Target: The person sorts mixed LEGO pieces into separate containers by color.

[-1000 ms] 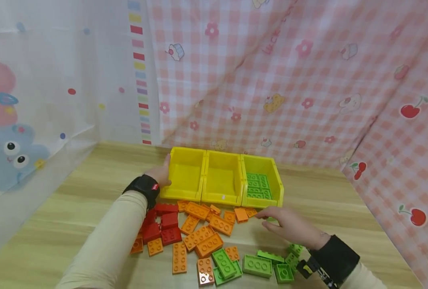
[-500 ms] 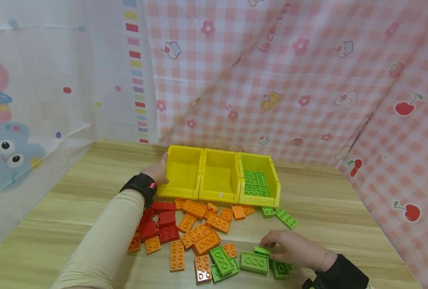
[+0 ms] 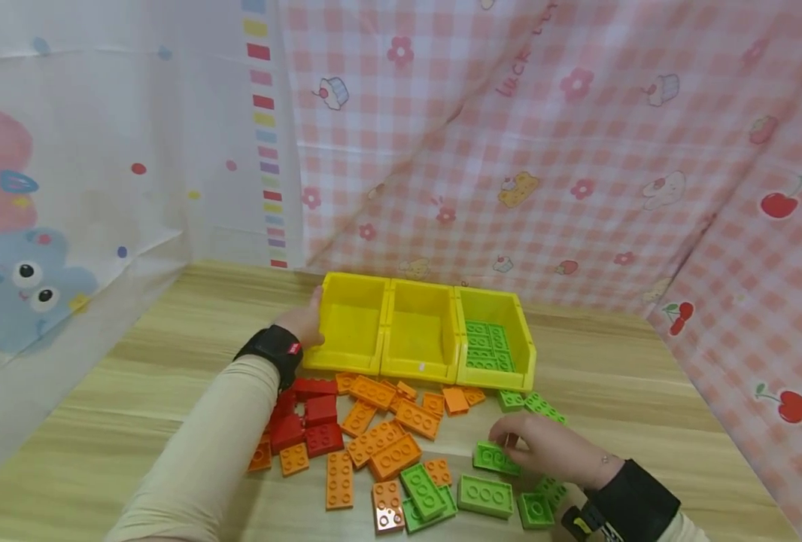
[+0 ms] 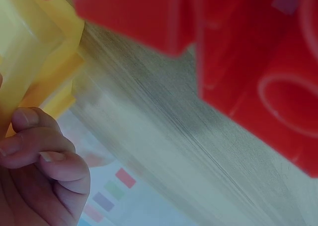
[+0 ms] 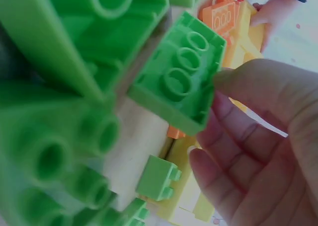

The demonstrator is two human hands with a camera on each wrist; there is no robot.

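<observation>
In the head view my right hand [image 3: 558,448] pinches a green toy brick [image 3: 487,456] between thumb and fingers. The right wrist view shows that brick's hollow underside with a row of round tubes, gripped at one long edge. My left hand [image 3: 303,322] grips the outer side wall of the left yellow bin [image 3: 350,327]; its curled fingers [image 4: 47,144] lie against the yellow plastic in the left wrist view. More green bricks [image 3: 485,496] lie just below the right hand. Two others [image 3: 511,400] lie in front of the right yellow bin [image 3: 495,378].
Inside the right bin several green bricks [image 3: 487,346] lie flat in rows. The middle yellow bin [image 3: 417,331] joins it. Orange bricks [image 3: 396,456] spread across the table's middle. Red bricks [image 3: 321,410] cluster beside the left forearm. Patterned cloth [image 3: 543,150] hangs behind.
My right hand has moved from the right bin's front to the nearer green bricks, gripped one there and shifted it slightly forward. The left hand keeps its place on the bin.
</observation>
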